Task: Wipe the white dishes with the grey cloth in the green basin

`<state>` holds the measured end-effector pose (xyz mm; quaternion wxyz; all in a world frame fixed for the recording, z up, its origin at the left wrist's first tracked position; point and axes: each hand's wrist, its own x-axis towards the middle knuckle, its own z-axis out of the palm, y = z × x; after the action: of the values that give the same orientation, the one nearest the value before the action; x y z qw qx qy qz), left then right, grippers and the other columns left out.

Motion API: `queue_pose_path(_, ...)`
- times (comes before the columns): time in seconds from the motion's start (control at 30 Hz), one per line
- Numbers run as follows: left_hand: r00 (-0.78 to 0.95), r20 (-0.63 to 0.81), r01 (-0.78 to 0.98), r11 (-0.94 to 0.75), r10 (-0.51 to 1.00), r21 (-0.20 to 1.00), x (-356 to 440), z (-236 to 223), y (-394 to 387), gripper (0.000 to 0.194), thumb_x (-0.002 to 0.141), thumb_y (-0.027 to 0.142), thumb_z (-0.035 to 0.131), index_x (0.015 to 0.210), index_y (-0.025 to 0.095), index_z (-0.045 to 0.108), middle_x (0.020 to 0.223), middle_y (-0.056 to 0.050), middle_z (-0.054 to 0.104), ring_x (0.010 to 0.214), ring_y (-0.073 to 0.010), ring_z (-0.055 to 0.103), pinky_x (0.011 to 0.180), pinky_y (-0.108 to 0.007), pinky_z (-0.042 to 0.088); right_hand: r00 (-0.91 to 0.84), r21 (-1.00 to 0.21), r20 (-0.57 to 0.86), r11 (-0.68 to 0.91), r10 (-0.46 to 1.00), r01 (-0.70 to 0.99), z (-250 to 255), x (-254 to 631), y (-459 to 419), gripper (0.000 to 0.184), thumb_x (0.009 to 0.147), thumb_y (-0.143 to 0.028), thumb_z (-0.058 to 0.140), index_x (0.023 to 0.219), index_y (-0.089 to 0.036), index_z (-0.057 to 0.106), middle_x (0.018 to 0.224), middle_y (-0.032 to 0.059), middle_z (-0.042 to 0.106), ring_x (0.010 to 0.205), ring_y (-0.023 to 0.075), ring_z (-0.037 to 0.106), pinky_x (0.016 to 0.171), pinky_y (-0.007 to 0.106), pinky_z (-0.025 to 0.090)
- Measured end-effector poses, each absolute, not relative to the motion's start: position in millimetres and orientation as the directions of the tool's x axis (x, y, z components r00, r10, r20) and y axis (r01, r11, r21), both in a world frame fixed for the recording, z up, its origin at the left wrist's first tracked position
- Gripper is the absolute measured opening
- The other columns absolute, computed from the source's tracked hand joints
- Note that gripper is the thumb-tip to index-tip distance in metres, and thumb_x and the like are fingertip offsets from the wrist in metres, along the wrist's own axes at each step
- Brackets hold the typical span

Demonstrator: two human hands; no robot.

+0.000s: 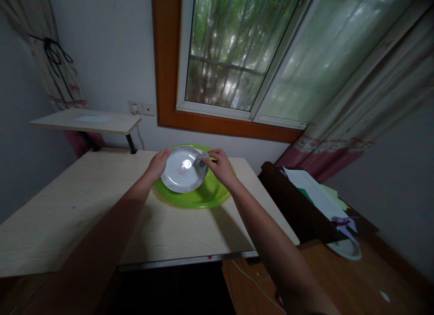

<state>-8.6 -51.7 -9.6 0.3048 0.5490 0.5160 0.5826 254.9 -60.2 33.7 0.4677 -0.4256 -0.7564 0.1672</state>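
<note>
A white plate (181, 174) with a greyish patterned rim is held tilted over a green basin (203, 198) on the table. My left hand (160, 164) grips the plate by its left edge, fingers out of sight behind it. Between the thumb and fingers of my right hand (220, 165) is a crumpled grey scouring pad (201, 159), which touches the plate's right side. Its finer make-up is too blurred to tell. The plate covers the left part of the basin's inside.
The pale wooden table (190, 233) carries a raised shelf (115, 124) at the back left. A barred window (227, 48) is behind. Right of the table, papers (315, 190) lie on a dark brown surface.
</note>
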Motion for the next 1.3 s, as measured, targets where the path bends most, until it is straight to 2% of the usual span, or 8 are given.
queue_pose_path(0.07,-0.198,0.324,0.201,-0.285,0.925,0.937,-9.2,-10.6,-50.9,0.067,0.085,0.071,0.05,0.107,0.012,0.072,0.117,-0.014,0.074,0.11,-0.029,0.067,0.103,-0.039,0.048,-0.201,-0.685,0.514,0.54,0.834,0.489,28.0,250.8,-52.9,0.022,0.085,-0.041,0.07,0.091,-0.02,0.07,0.108,0.0089,0.064,0.102,0.0224,0.062,0.091,0.038,0.053)
queue_pose_path(0.17,-0.183,0.321,0.196,-0.285,0.929,0.938,-10.0,-11.9,-49.8,0.068,0.083,0.073,0.051,0.106,0.012,0.072,0.114,-0.014,0.075,0.108,-0.0293,0.067,0.102,-0.04,0.049,-0.19,-0.764,0.417,0.456,0.889,0.456,22.9,245.4,-46.6,0.021,0.085,-0.039,0.067,0.094,-0.02,0.064,0.101,0.0049,0.067,0.085,0.0188,0.064,0.083,0.035,0.053)
queue_pose_path(0.23,-0.182,0.309,0.189,-0.275,0.933,0.943,-9.8,-12.0,-49.8,0.069,0.083,0.074,0.051,0.106,0.012,0.072,0.112,-0.013,0.075,0.106,-0.0297,0.067,0.1,-0.04,0.05,-0.157,-0.783,0.409,0.434,0.899,0.445,21.1,242.6,-45.5,0.021,0.084,-0.039,0.066,0.093,-0.021,0.061,0.098,0.0028,0.068,0.084,0.0184,0.064,0.08,0.033,0.052)
queue_pose_path(0.37,-0.197,0.305,0.197,-0.267,0.932,0.943,-8.1,-9.8,-51.7,0.066,0.084,0.072,0.052,0.106,0.013,0.073,0.112,-0.013,0.075,0.106,-0.0294,0.067,0.1,-0.039,0.05,-0.106,-0.761,0.458,0.451,0.883,0.467,16.9,240.3,-47.8,0.018,0.08,-0.036,0.066,0.086,-0.022,0.056,0.089,0.0001,0.065,0.084,0.0182,0.062,0.079,0.03,0.049)
queue_pose_path(0.57,-0.217,0.321,0.221,-0.274,0.922,0.936,-6.2,-7.1,-54.0,0.062,0.085,0.067,0.051,0.105,0.013,0.074,0.112,-0.013,0.075,0.107,-0.03,0.067,0.102,-0.04,0.049,-0.133,-0.749,0.441,0.445,0.888,0.491,4.5,245.4,-52.7,0.015,0.077,-0.032,0.065,0.081,-0.023,0.053,0.083,-0.0015,0.061,0.076,0.0164,0.057,0.072,0.028,0.047)
queue_pose_path(0.8,-0.27,0.339,0.215,-0.287,0.901,0.934,-6.3,-8.6,-53.6,0.06,0.085,0.066,0.052,0.104,0.013,0.074,0.113,-0.014,0.075,0.11,-0.0301,0.066,0.104,-0.041,0.047,-0.194,-0.63,0.471,0.482,0.861,0.609,-12.9,249.9,-68.8,0.014,0.077,-0.024,0.065,0.075,-0.022,0.051,0.081,0.0001,0.057,0.08,0.0184,0.055,0.073,0.03,0.045)
queue_pose_path(1.13,-0.213,0.324,0.278,-0.261,0.922,0.925,-7.7,-7.0,-54.1,0.065,0.086,0.069,0.048,0.103,0.012,0.074,0.108,-0.014,0.076,0.103,-0.0301,0.068,0.096,-0.04,0.051,-0.19,-0.712,0.336,0.381,0.922,0.589,-14.2,249.6,-71.7,0.015,0.077,-0.025,0.065,0.075,-0.022,0.051,0.076,-0.0025,0.058,0.071,0.0161,0.055,0.066,0.027,0.046)
queue_pose_path(1.3,-0.17,0.292,0.309,-0.231,0.941,0.923,-8.3,-8.1,-51.6,0.066,0.085,0.071,0.047,0.098,0.012,0.075,0.101,-0.013,0.077,0.097,-0.0305,0.069,0.091,-0.04,0.053,-0.187,-0.597,0.42,0.426,0.888,0.68,-4.5,247.9,-63.3,0.012,0.075,-0.018,0.064,0.074,-0.021,0.053,0.079,-0.0007,0.059,0.078,0.0173,0.055,0.074,0.029,0.045)
